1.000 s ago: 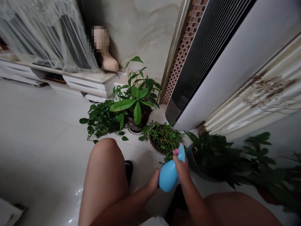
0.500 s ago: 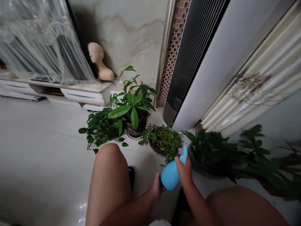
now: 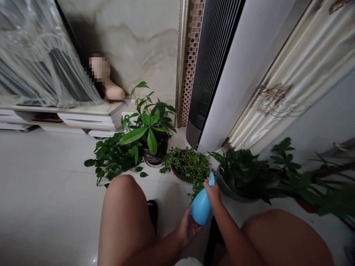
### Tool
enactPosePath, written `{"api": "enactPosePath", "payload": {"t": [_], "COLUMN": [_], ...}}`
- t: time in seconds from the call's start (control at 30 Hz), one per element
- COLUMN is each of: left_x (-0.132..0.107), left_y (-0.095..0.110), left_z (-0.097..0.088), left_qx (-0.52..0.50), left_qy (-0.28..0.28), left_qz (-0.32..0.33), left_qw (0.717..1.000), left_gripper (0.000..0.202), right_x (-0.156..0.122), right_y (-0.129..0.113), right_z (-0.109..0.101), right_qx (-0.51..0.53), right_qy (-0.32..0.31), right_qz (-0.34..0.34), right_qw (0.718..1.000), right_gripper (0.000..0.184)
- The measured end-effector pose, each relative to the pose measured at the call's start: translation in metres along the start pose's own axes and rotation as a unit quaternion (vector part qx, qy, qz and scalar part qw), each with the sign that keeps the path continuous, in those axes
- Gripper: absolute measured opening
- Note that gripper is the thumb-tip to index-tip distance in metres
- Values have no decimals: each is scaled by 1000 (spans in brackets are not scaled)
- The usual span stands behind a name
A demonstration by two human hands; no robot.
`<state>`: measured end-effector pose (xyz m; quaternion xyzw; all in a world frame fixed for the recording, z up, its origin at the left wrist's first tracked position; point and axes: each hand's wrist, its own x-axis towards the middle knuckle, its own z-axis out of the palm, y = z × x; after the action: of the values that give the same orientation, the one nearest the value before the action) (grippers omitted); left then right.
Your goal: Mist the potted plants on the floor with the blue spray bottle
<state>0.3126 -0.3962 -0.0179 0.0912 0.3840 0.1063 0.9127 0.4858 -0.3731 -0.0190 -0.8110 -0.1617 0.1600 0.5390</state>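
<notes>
— Where's the blue spray bottle (image 3: 201, 207)?
— Held over the floor (image 3: 50, 192), between the knees. The right hand (image 3: 213, 192) is wrapped round its neck; the left hand (image 3: 188, 229) cups its base.
— And nearby?
— The small-leaved potted plant (image 3: 188, 166), just beyond the nozzle.

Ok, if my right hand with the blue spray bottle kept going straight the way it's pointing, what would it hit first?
Probably the small-leaved potted plant: the right hand aims the spray bottle up and forward at its near leaves, though depth is hard to judge.

One head-worn camera looks forward and down from a crouch: bare knees fill the lower frame, potted plants (image 3: 151, 140) sit mid-frame nearby, wall and cabinet (image 3: 83, 118) across the top.
</notes>
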Motion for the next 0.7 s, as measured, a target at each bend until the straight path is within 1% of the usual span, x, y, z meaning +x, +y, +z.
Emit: {"api": "enactPosePath", "payload": {"t": [0.1, 0.2, 0.33, 0.47, 0.6, 0.7], "left_x": [-3, -5, -1, 1, -3, -5], "left_y": [-3, -2, -4, -9, -16, -18], "left_z": [1, 3, 1, -3, -3, -2], "left_qx": [-13, -14, -27, -52, -55, -54], "left_qy": [19, 16, 30, 34, 29, 32], "left_qz": [-2, -7, -8, -16, -39, -39], "left_qw": [1000, 1000, 999, 998, 997, 997], "left_gripper": [55, 53, 48, 45, 51, 53], "right_x": [-2, -4, -6, -5, -6, -9], "right_y": [4, 4, -1, -5, -2, 1], "right_z": [3, 5, 9, 11, 14, 17], "right_qx": [-10, -17, -11, -21, -49, -66], "right_qy": [7, 5, -32, -62, -77, -86], "right_qz": [0, -5, -27, -31, -24, -23], "right_qw": [1000, 1000, 999, 997, 996, 994], "right_gripper": [45, 36, 39, 43, 38, 34]}}
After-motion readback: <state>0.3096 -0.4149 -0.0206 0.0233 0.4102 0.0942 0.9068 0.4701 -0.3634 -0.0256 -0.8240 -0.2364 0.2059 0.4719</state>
